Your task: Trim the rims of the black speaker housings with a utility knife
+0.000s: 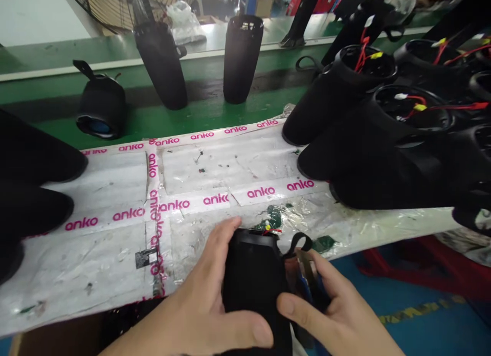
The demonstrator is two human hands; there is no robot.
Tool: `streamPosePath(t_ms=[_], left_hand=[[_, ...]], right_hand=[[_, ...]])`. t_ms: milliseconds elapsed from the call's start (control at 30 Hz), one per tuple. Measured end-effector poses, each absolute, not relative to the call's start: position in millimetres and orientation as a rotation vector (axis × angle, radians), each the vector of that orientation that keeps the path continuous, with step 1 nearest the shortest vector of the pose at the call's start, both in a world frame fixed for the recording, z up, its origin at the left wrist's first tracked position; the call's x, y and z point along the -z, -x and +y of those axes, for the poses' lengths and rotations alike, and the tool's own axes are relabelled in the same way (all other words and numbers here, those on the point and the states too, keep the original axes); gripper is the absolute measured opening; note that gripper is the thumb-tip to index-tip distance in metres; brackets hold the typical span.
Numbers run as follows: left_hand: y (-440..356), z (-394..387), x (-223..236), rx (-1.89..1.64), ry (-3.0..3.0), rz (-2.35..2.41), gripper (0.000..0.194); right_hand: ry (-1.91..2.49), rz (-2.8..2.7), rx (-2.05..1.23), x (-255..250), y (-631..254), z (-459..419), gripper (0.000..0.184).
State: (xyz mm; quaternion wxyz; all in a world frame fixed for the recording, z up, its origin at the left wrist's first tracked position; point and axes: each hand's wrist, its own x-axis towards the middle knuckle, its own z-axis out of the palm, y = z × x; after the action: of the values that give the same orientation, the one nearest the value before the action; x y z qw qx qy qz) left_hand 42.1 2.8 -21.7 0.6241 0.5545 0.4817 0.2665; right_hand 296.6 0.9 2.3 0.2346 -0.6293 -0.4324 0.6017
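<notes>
A black fabric-covered speaker body (255, 276) stands near the bench's front edge, its upper end toward the bench. A small red and yellow wire connector shows at its rim. My left hand (215, 299) is wrapped round its left side, with the thumb lying across the front. At its right, my right hand (333, 305) is closed, the thumb against the speaker body. Between those fingers sits a shiny metallic and blue item (307, 271), partly hidden, whose kind I cannot make out. A black strap loop (301, 241) sticks out just above it.
Several black speaker bodies with red wires (383, 126) stand crowded at the right. More dark bodies (34, 151) line the left edge. Two upright ones (241, 59) and a short one with a strap (102, 105) are on the green surface behind. Printed tape crosses the white-covered bench (218, 164).
</notes>
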Motion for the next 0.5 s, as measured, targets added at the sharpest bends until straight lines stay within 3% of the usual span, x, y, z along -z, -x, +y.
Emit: streamPosePath(t_ms=[67, 233, 367, 500], left_hand=[[-43, 0, 24, -0.65, -1.262, 1.02, 0.103], [-50, 5, 26, -0.595, -1.183, 1.162, 0.118], [-59, 9, 23, -0.602, -1.203, 1.132, 0.107], [-63, 4, 23, -0.599, -1.116, 1.109, 0.109]], right_hand=[[1.637, -0.877, -1.798, 4, -306, -2, 0.072], [1.546, -0.676, -1.909, 16, -319, -10, 0.083], [1.535, -0.635, -1.904, 23, -319, -14, 0.084], [1.514, -0.625, -1.89, 22, -318, -19, 0.085]])
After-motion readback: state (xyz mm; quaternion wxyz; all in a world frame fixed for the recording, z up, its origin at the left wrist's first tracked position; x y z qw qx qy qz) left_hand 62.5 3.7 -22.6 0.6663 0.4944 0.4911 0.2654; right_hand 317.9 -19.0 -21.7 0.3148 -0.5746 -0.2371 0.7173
